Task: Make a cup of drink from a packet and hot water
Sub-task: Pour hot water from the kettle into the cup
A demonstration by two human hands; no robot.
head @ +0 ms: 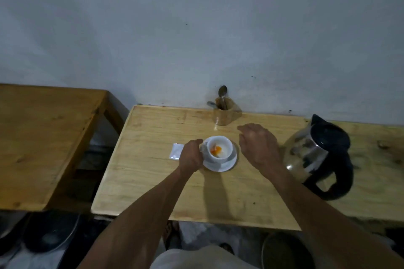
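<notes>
**Fingers at the cup**

Fingers [200, 142] of the left hand [191, 156] pinch the cup [218, 148] on its saucer [229, 165]. Right hand [258, 145] hovers, fingers loosely apart, between cup and kettle [317, 157]. Packet [176, 151] lies left; spoon holder [224, 113] behind, on the bench [153, 181].

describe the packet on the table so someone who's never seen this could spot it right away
On the lighter wooden table against the wall, find the white cup on its saucer. Just beyond the left hand gripping that cup lies the packet: the only flat, pale, rectangular thing there.
</notes>
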